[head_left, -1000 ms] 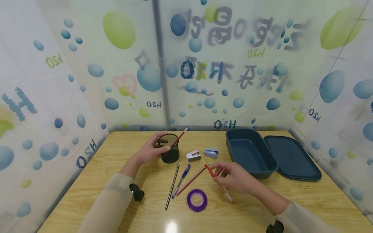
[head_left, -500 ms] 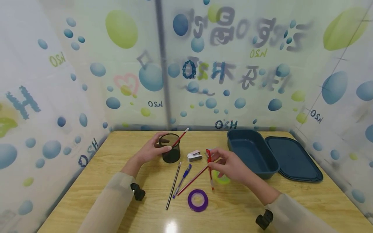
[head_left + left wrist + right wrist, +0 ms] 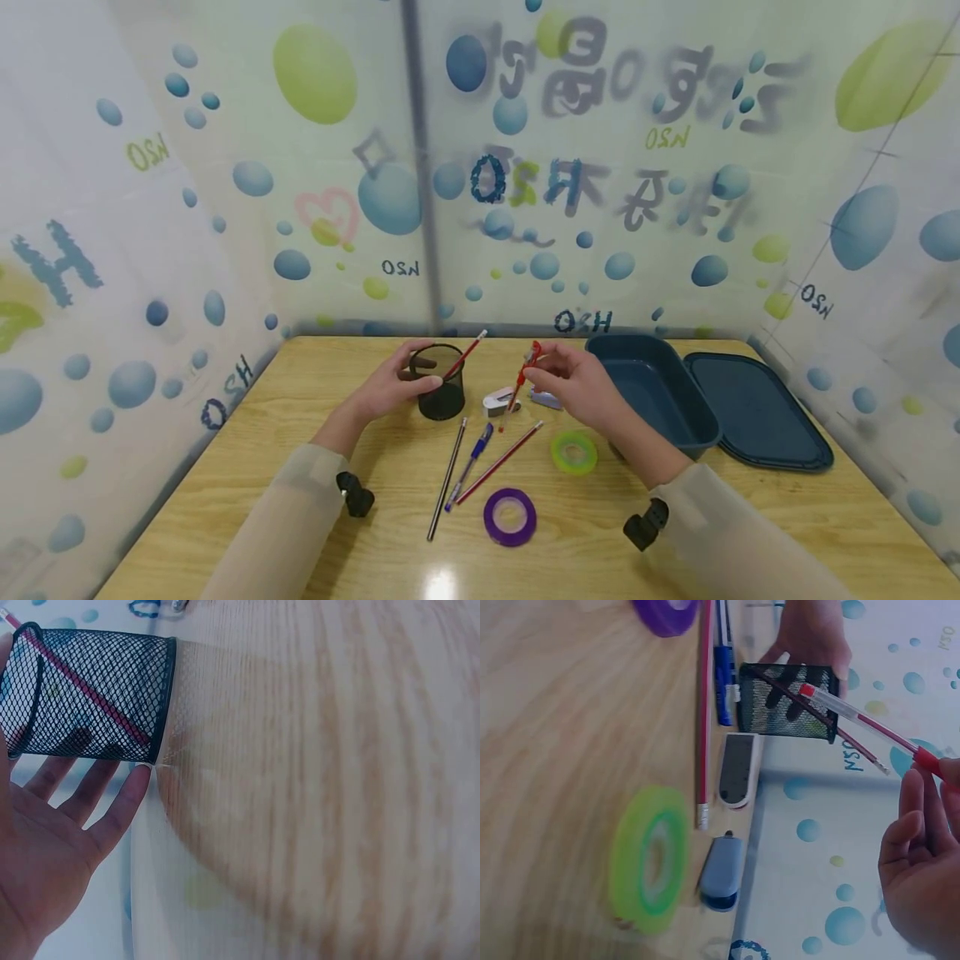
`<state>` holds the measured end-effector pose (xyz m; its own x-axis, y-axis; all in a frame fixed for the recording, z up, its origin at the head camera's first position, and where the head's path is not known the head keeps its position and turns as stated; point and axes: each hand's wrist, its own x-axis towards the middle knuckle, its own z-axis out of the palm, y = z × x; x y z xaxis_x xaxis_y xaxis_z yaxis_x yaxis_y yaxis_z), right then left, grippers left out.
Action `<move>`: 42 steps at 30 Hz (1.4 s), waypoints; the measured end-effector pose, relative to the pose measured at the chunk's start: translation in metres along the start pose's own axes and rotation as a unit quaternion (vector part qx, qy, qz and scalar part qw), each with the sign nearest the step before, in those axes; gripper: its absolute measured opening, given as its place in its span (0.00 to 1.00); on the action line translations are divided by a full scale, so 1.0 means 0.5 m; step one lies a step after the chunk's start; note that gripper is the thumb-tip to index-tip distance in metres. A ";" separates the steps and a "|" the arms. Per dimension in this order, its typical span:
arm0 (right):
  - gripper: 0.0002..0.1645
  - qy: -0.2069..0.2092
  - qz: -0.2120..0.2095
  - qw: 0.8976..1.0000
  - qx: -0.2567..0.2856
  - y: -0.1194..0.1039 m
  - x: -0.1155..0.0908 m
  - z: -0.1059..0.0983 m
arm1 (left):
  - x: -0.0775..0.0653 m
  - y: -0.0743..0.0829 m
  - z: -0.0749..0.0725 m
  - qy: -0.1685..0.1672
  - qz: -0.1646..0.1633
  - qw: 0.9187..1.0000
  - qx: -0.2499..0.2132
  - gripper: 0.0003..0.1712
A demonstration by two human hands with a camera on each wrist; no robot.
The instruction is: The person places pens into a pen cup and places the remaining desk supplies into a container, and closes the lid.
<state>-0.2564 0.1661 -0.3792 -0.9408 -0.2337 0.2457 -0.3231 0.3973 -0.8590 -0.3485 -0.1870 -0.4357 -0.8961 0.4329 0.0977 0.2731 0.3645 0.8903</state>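
My left hand (image 3: 384,390) holds a black mesh pen cup (image 3: 442,402), thumb at the front and fingers behind it. A red pencil (image 3: 90,694) leans inside the upright cup, white eraser end up. My right hand (image 3: 581,385) pinches a red gel pen (image 3: 528,365) near its capped end, in the air. The pen's other end points down and left, in front of a white stapler (image 3: 498,402) in the head view. Behind the right hand sits a blue-lilac stapler (image 3: 721,871), partly hidden in the head view.
On the table lie a dark pencil (image 3: 447,479), a blue pen (image 3: 470,467), a red pencil (image 3: 501,462), a purple tape roll (image 3: 489,527) and a green-yellow tape roll (image 3: 557,454). At right stand a dark blue box (image 3: 701,414) and its flat lid (image 3: 772,408).
My right hand has lifted the red pen off the table and carried it up and leftward towards the cup, turning it tip-down. The green-yellow tape roll has come into view. The left hand stays put.
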 end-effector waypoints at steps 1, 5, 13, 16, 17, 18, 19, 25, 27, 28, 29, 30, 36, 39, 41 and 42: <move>0.17 0.006 -0.004 1.000 0.003 -0.005 0.006 0.001 | 0.000 0.000 0.000 0.000 0.000 1.000 0.000 0.43; 0.15 0.022 -0.021 0.999 0.020 -0.021 0.033 0.009 | 0.003 -0.006 0.000 0.004 0.001 1.000 0.003 0.43; 0.13 0.053 -0.034 0.995 0.074 -0.041 0.074 0.034 | 0.004 -0.008 0.002 0.003 0.000 1.000 0.007 0.43; 0.16 0.075 -0.026 0.993 0.091 -0.043 0.086 0.044 | 0.005 -0.008 0.002 0.001 0.004 1.000 0.004 0.43; 0.16 0.081 -0.023 0.992 0.095 -0.042 0.091 0.048 | 0.005 -0.008 0.002 0.000 0.004 1.000 0.004 0.43; 0.17 0.085 -0.021 0.991 0.097 -0.041 0.095 0.052 | 0.005 -0.008 0.002 0.001 0.004 1.000 0.004 0.43; 0.18 0.087 -0.019 0.991 0.100 -0.039 0.099 0.055 | 0.005 -0.008 0.001 0.001 0.005 1.000 0.004 0.43; 0.16 0.081 -0.004 0.992 0.099 -0.027 0.117 0.081 | 0.003 -0.008 0.000 0.003 0.003 1.000 0.005 0.42; 0.14 0.081 -0.002 0.992 0.092 -0.024 0.121 0.089 | 0.003 -0.010 -0.001 0.002 0.004 1.000 0.005 0.42; 0.14 0.081 -0.002 0.993 0.088 -0.023 0.122 0.092 | 0.004 -0.011 -0.001 0.000 0.005 1.000 0.004 0.42; 0.13 0.081 -0.002 0.993 0.084 -0.021 0.123 0.095 | 0.004 -0.012 -0.001 0.000 0.006 1.000 0.003 0.42; 0.13 0.082 -0.001 0.993 0.082 -0.019 0.124 0.098 | 0.005 -0.012 -0.001 0.000 0.006 1.000 0.002 0.42; 0.11 0.067 0.022 0.994 0.086 -0.010 0.124 0.113 | 0.004 -0.012 0.000 0.004 0.004 1.000 0.005 0.42; 0.12 0.056 0.035 0.994 0.088 -0.007 0.124 0.117 | 0.005 -0.012 0.001 0.006 0.003 1.000 0.010 0.42; 0.13 0.050 0.040 0.994 0.090 -0.006 0.124 0.119 | 0.005 -0.011 0.002 0.006 0.002 1.000 0.007 0.41; 0.14 0.049 0.041 0.994 0.090 -0.006 0.123 0.119 | 0.005 -0.011 0.002 0.005 0.003 1.000 0.005 0.41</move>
<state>-0.3074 0.0977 -0.3883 -0.9715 -0.1167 0.2061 -0.2292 0.2434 -0.9425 -0.3520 -0.1869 -0.4410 -0.8975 0.4277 0.1075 0.2821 0.3695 0.8854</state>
